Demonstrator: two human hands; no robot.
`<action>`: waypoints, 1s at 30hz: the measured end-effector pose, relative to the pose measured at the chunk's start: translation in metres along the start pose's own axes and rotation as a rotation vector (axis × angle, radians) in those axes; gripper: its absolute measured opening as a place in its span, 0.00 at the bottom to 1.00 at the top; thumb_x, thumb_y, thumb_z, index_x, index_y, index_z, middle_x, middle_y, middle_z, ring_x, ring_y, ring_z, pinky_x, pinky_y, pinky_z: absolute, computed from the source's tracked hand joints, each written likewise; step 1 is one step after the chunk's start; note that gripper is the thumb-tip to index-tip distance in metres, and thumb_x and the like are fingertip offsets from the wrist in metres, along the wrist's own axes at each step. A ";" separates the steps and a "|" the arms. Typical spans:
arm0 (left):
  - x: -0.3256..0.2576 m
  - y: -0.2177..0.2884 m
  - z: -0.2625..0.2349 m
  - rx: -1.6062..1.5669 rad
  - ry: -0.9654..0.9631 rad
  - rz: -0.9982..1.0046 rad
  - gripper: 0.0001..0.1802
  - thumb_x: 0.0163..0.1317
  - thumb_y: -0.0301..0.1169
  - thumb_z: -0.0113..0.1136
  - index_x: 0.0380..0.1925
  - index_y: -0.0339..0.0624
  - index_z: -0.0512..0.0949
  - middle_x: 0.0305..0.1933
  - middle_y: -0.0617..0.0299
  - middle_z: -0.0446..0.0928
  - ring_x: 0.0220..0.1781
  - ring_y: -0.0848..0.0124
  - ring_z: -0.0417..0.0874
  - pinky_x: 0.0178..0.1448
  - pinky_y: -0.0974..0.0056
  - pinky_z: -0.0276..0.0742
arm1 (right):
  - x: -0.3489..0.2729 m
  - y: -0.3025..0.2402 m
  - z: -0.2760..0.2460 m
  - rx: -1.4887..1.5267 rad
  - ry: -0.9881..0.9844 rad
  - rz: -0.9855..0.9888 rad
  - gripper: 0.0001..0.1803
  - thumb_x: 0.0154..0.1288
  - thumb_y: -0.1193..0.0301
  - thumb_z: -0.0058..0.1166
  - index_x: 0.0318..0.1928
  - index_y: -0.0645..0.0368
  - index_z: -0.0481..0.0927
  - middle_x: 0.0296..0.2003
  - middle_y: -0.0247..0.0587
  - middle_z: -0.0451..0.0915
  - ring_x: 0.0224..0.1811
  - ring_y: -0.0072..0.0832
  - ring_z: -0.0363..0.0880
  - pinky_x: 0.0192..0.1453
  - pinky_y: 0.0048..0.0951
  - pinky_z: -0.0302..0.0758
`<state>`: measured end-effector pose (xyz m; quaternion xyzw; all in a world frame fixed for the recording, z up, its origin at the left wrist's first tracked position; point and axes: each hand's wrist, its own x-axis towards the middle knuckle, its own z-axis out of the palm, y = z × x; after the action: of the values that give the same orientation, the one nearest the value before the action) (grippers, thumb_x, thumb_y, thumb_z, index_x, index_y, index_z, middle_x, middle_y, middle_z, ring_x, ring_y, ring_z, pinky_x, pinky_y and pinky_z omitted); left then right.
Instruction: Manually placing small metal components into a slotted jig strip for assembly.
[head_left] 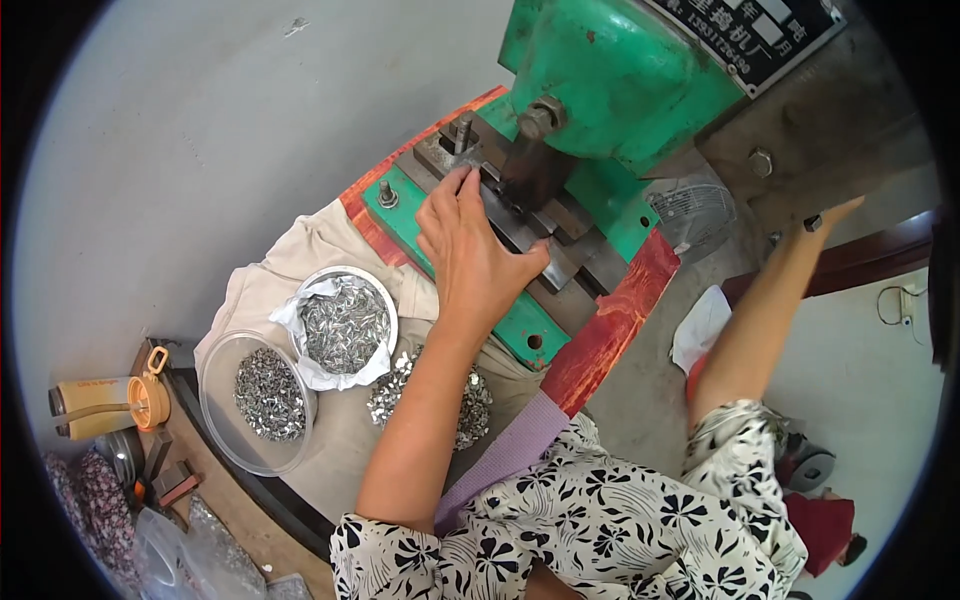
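My left hand (470,250) lies on the steel die block (545,245) of a green punch press (620,70), with its fingertips right by the dark punch (530,160). Whether they pinch a small piece is hidden. My right arm stretches out to the right, and my right hand (835,212) is at the press's grey side by a small black knob (812,222); its fingers are mostly out of sight. Left of my forearm, a white bowl (385,310) holds shiny small metal parts, a clear plastic tub (225,420) holds more, and a loose pile (470,400) lies on beige cloth.
The press stands on a red board (610,330) over a cloth-covered bench. A yellow bottle with an orange cap (110,405), tools and plastic bags sit at the lower left. A white rag (700,325) lies on the concrete floor at the right.
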<state>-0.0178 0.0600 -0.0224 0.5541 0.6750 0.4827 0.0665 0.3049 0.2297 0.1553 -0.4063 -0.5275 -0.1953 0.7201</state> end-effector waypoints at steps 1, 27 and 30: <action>-0.002 -0.001 -0.001 0.015 -0.016 0.001 0.52 0.36 0.37 0.77 0.64 0.34 0.63 0.66 0.47 0.64 0.66 0.46 0.62 0.71 0.48 0.58 | 0.001 -0.002 0.001 0.000 -0.005 0.004 0.29 0.78 0.50 0.43 0.58 0.66 0.74 0.48 0.40 0.81 0.50 0.30 0.79 0.55 0.34 0.76; -0.037 0.026 -0.014 -0.036 -0.124 -0.037 0.53 0.32 0.36 0.78 0.61 0.31 0.63 0.65 0.50 0.61 0.68 0.50 0.59 0.70 0.47 0.54 | 0.063 0.010 -0.011 0.031 -0.272 0.036 0.24 0.77 0.56 0.48 0.58 0.65 0.75 0.48 0.39 0.82 0.47 0.27 0.80 0.53 0.28 0.76; -0.038 0.026 -0.015 -0.036 -0.126 -0.043 0.54 0.31 0.36 0.79 0.61 0.32 0.62 0.65 0.50 0.61 0.68 0.50 0.59 0.70 0.47 0.54 | 0.013 -0.014 -0.004 0.178 -0.184 0.124 0.25 0.78 0.55 0.46 0.58 0.65 0.74 0.48 0.38 0.81 0.49 0.27 0.79 0.55 0.29 0.75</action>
<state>0.0049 0.0177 -0.0125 0.5674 0.6724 0.4575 0.1290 0.3021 0.2198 0.1726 -0.3887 -0.5805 -0.0646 0.7125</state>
